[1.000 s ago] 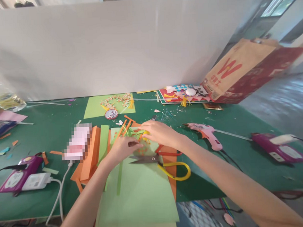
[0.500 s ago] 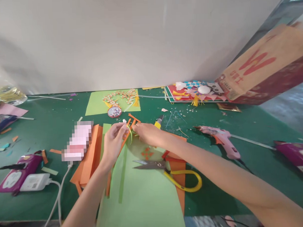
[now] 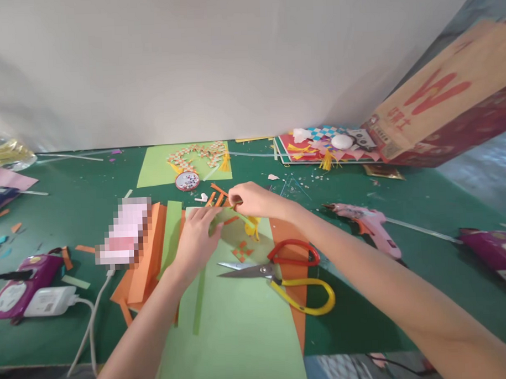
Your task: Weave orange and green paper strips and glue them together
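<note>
At the middle of the green desk [image 3: 71,218], near its front edge, both hands worked over a light green sheet [image 3: 241,333]. Right hand [image 3: 255,200] had thumb and forefinger pressed together, pinching one end of a green paper strip [image 3: 236,216]. The strip ran just above the sheet toward the left hand [image 3: 199,235]. Left hand lay palm down with its fingers stretched onto the strip's other end. Couldn't tell if it pinched the strip or only pressed it down.

A small yellow piece [image 3: 252,227] hung just below the right hand, too blurred to name. A small orange woven patch [image 3: 242,250] sat on the sheet below the strip.

Scissors [image 3: 276,269] with one red and one yellow handle lay partly open just right of the left wrist, across the sheet and an orange sheet [image 3: 285,230]. Loose orange strips [image 3: 215,197] lay just beyond the hands. An orange paper stack [image 3: 149,254] lay left of the left hand, beside a blurred-out pink item [image 3: 124,232].

Farther out:
- A pink glue gun [image 3: 368,224] lay right of the right forearm.
- A purple power strip [image 3: 13,281] sat at the left edge with a white charger [image 3: 49,301] plugged in.
- A round bead tin [image 3: 187,181] sat at the edge of a second green sheet [image 3: 153,171].
- A brown paper bag [image 3: 441,105] leaned at the far right.
</note>
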Demonstrator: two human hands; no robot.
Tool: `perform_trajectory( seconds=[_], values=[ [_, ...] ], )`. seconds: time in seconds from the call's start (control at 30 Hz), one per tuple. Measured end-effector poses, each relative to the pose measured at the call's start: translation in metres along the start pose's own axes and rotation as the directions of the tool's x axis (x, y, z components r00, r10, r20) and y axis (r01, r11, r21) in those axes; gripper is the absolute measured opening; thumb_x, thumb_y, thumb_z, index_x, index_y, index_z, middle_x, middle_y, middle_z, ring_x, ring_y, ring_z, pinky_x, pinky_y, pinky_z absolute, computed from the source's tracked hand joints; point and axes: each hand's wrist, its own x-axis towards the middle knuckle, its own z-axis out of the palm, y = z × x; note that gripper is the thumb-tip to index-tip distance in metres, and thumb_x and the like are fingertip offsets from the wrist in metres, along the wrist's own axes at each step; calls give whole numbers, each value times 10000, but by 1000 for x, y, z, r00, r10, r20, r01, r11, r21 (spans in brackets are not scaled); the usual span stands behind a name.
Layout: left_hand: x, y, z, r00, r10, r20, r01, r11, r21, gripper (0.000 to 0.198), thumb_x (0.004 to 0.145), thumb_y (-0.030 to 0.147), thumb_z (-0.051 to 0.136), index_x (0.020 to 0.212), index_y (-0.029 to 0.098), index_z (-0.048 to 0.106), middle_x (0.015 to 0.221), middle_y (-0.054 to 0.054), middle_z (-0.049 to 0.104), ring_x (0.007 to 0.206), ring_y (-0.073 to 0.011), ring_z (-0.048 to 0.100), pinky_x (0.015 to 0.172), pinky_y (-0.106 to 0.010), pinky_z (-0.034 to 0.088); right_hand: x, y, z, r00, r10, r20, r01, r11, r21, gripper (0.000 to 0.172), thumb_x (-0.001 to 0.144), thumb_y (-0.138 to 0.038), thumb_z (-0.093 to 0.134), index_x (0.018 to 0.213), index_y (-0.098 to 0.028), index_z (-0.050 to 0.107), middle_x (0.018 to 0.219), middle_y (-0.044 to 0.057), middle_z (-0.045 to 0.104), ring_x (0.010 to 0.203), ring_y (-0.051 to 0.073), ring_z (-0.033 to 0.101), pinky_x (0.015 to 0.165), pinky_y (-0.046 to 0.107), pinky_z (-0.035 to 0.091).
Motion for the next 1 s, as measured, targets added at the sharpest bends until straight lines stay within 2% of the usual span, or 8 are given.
perform_trajectory(
  seconds=[0.1, 0.23, 0.4, 0.57, 0.67, 0.8, 0.9, 1.0],
  values=[
    [-2, -4, 5, 996, 40, 83, -46, 996, 78, 280, 776, 101, 489, 919, 201, 709, 962, -105, 690, 954, -268, 581, 878, -410, 466, 6, 1, -9, 999, 4, -47, -6, 999, -44, 178, 682, -20, 485, 735, -145, 600, 853, 63, 649, 723, 124, 546, 631, 205, 354],
    [-2, -3, 5, 998, 37, 45, -37, 999, 11, 291, 778, 75, 458, 840, 210, 708, 888, -84, 689, 903, -239, 606, 835, -353, 484, 22, 4, -13, 998, 60, -33, -66, 979, -195, 190, 734, -36, 464, 788, -138, 615, 919, 103, 663, 815, 159, 584, 634, 224, 340],
    [0, 3, 0, 970, -212, -123, 166, 937, -308, 346, 734, 103, 570, 1034, 243, 670, 1068, -53, 657, 801, -156, 613, 777, -290, 500, 42, 2, -1, 994, 108, 32, -97, 964, -248, 144, 798, -157, 524, 898, -117, 619, 1031, 171, 655, 894, 221, 616, 619, 250, 352],
    [9, 2, -10, 849, -526, -60, 290, 557, -778, 558, 615, 140, 716, 1151, 234, 591, 1067, -38, 633, 776, -100, 603, 745, -242, 495, 52, -4, 11, 994, 110, 8, -105, 965, -240, 217, 770, -87, 518, 962, -111, 615, 1045, 191, 656, 925, 247, 623, 644, 262, 392],
    [14, 4, -18, 813, -572, 104, 315, 284, -906, 376, 628, 91, 653, 991, 187, 630, 906, -22, 643, 738, -88, 600, 706, -205, 491, 59, -2, 13, 991, 135, 9, -131, 969, -212, 199, 726, -66, 542, 891, -119, 641, 938, 162, 684, 837, 228, 636, 614, 254, 400],
    [18, 12, -25, 740, -579, 342, 361, -88, -929, 225, 695, 46, 529, 867, 157, 623, 747, -5, 598, 615, -60, 564, 595, -157, 484, 63, 6, 2, 980, 194, 35, -187, 973, -137, 84, 707, -105, 594, 764, -142, 644, 713, 64, 663, 668, 149, 611, 551, 207, 395],
    [20, 16, -26, 676, -611, 412, 375, -197, -906, 142, 775, 55, 521, 839, 133, 621, 665, 7, 559, 528, -38, 516, 478, -123, 428, 58, 8, -10, 971, 237, -7, -236, 968, 85, 86, 700, -74, 581, 753, -133, 615, 649, 10, 608, 557, 98, 566, 544, 198, 416],
    [21, 16, -24, 651, -629, 425, 399, -193, -896, 111, 835, 93, 528, 816, 125, 633, 692, -15, 594, 577, -49, 569, 478, -118, 435, 49, -1, -18, 986, 163, -27, -136, 893, 430, 140, 661, -5, 545, 630, -142, 540, 595, -20, 547, 542, 85, 547, 566, 212, 436]
  ],
)
